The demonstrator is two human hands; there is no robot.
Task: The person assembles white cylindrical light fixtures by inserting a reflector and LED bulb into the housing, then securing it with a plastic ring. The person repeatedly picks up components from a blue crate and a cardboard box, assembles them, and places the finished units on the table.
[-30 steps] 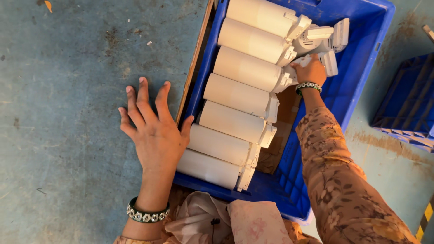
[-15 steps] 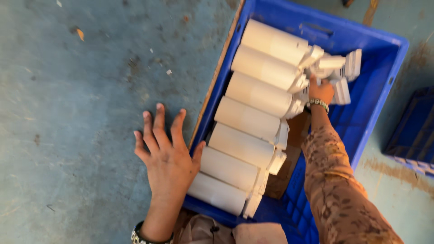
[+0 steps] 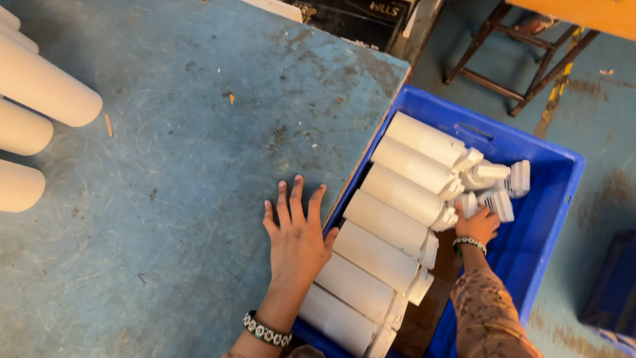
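Blue moulded plastic forms the crate (image 3: 560,199), a deep rectangular bin that sits below the table edge (image 3: 371,149). Inside it lies a row of smooth white cylinders (image 3: 397,195), seven of them side by side and touching, each ending in a narrower stepped cap. At the far end of the row a small heap of white ribbed fittings (image 3: 497,189) rests against the caps.

The right hand (image 3: 477,225) reaches down into the crate, sleeve in mottled brown fabric and a beaded band at the wrist. Its fingers curl at the ribbed fittings, touching them; whether it grips one I cannot tell.

The left hand (image 3: 296,238) lies flat on the table (image 3: 165,199), fingers spread and holding nothing, thumb right at the table edge beside the crate. A studded bracelet (image 3: 266,329) circles its wrist.

The table top is worn blue-grey, scuffed, scratched and speckled with dust and chips. Three larger white tubes (image 3: 40,86) lie at its left border, well apart from the left hand, leaving a broad bare stretch between. In the crate, the right side past the caps is open blue floor. A dark metal stool frame (image 3: 523,59) stands on the floor beyond.
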